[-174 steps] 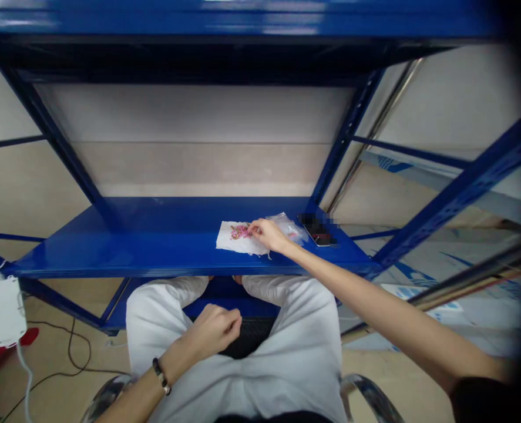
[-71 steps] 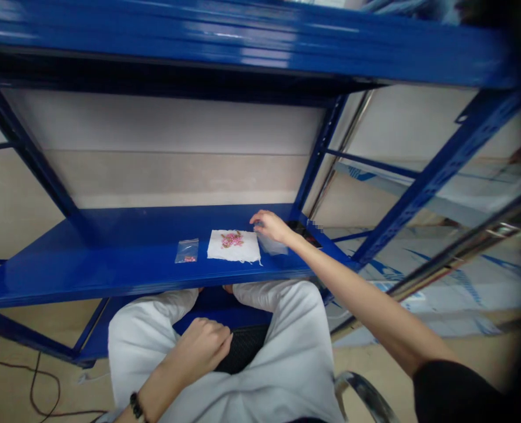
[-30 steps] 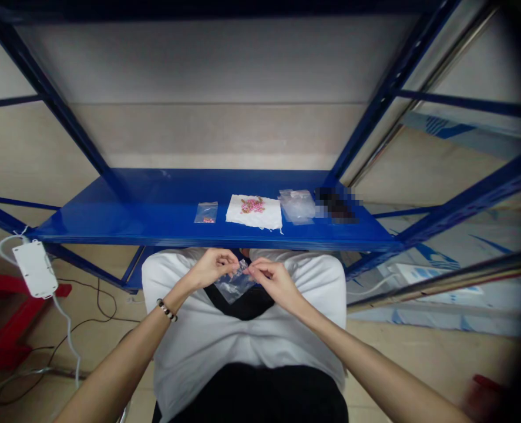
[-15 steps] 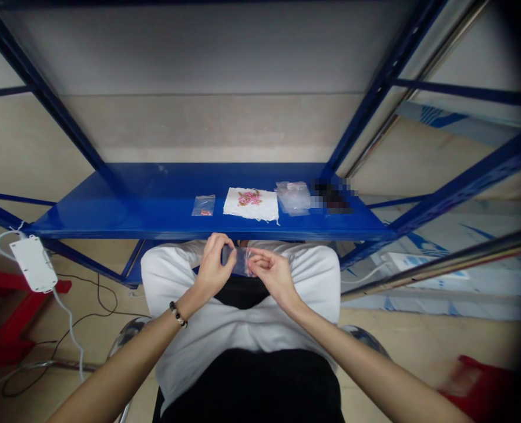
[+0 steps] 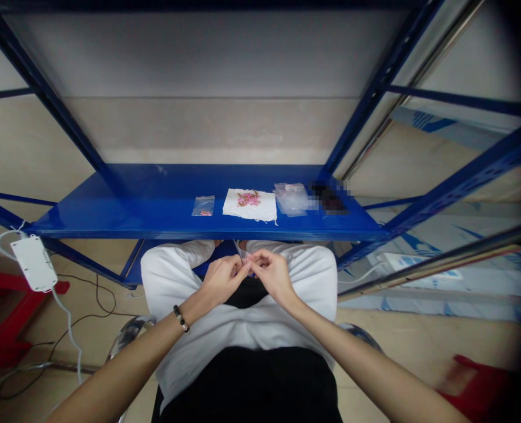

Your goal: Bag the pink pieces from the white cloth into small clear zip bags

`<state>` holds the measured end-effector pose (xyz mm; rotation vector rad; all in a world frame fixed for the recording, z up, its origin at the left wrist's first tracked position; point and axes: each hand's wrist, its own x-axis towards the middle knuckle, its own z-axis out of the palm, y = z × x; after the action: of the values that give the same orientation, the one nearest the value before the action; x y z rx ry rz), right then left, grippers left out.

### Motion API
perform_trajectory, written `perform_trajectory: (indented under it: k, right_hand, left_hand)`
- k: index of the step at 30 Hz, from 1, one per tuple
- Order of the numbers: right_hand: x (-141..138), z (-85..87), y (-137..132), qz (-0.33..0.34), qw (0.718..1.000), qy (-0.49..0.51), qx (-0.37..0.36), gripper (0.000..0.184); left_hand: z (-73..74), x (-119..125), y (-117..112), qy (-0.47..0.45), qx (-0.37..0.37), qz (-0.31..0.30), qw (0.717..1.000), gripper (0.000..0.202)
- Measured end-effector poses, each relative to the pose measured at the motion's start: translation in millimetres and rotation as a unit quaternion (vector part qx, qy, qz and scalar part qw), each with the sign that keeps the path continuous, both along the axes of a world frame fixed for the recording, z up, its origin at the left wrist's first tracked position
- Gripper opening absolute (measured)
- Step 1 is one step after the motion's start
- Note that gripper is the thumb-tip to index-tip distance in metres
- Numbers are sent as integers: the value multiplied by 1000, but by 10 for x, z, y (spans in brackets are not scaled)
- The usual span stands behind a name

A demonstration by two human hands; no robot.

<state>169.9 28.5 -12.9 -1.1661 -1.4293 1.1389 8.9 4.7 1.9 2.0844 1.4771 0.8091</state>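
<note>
I'm steering my left hand (image 5: 222,278), a clear plastic bag (image 5: 241,249) and my right hand (image 5: 272,274) together.
The earlier gap is closing, so both are working one spot: left curling around the bag, thumb pointing right; bag poking up near the blue shelf (image 5: 137,205); right pinching it, wrist slanting inward.

On the shelf (image 5: 125,202), the cloth (image 5: 260,212) carries beads (image 5: 248,198). Left of the cloth lies a beaded zip bag (image 5: 203,206); right, overlapping bags (image 5: 291,200), then (farther right) a phone (image 5: 329,198). Before it, between the left hand (image 5: 224,277) and right hand (image 5: 272,274), sits a plastic bag (image 5: 241,249).
</note>
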Motion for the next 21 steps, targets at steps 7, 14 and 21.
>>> perform_trajectory:
  k: [7, 14, 21]
  right_hand:
    - [-7, 55, -31, 17, 993, -98, 61, 9]
    - [-1, 107, -99, -39, 960, -260, 99, 29]
    - [59, -5, -71, 31, 949, -294, 112, 55]
  left_hand:
    - [-48, 34, -12, 79, -1, 38, 996, 27]
    - [-36, 57, -39, 160, 10, 71, 985, 23]
    - [-120, 136, -156, 212, 52, 24, 976, 23]
